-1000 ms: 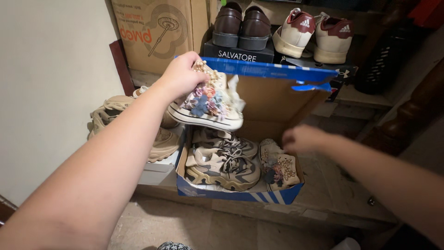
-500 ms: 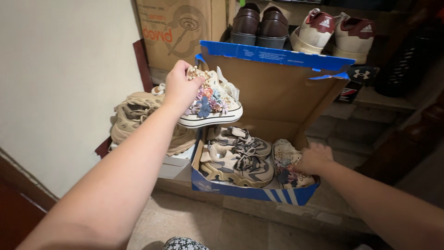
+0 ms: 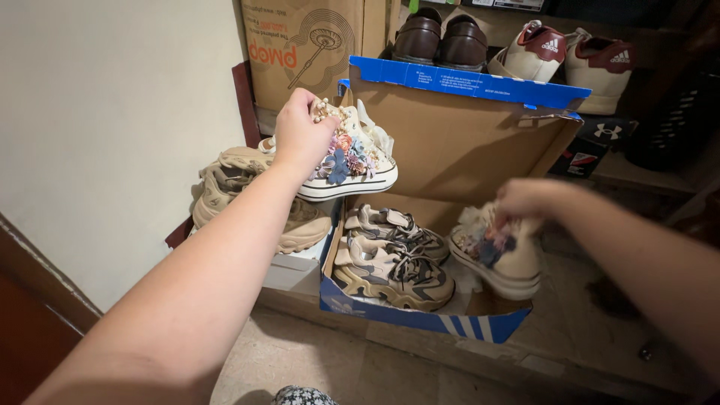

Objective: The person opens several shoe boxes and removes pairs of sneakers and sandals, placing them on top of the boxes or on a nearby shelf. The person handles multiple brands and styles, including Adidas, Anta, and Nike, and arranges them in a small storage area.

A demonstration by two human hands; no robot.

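My left hand (image 3: 300, 135) grips the heel of a white sneaker decorated with flowers (image 3: 352, 161), held in the air above the left side of an open blue shoebox (image 3: 420, 319). My right hand (image 3: 525, 199) holds the matching flowered sneaker (image 3: 499, 255), lifted and tilted over the box's right end; it is blurred. Inside the box lies a pair of beige and brown chunky sneakers (image 3: 390, 259). The box's lid (image 3: 465, 82) stands open at the back.
A beige chunky pair (image 3: 232, 184) sits on another box left of the blue one. Behind are a brown cardboard box (image 3: 307, 45), brown loafers (image 3: 442, 37) and white-and-maroon sneakers (image 3: 570, 56) on shelves. A plain wall is at left, stone floor below.
My right hand went down into the box's right end, took hold of the second flowered sneaker and lifted it. My left hand kept the first sneaker raised.
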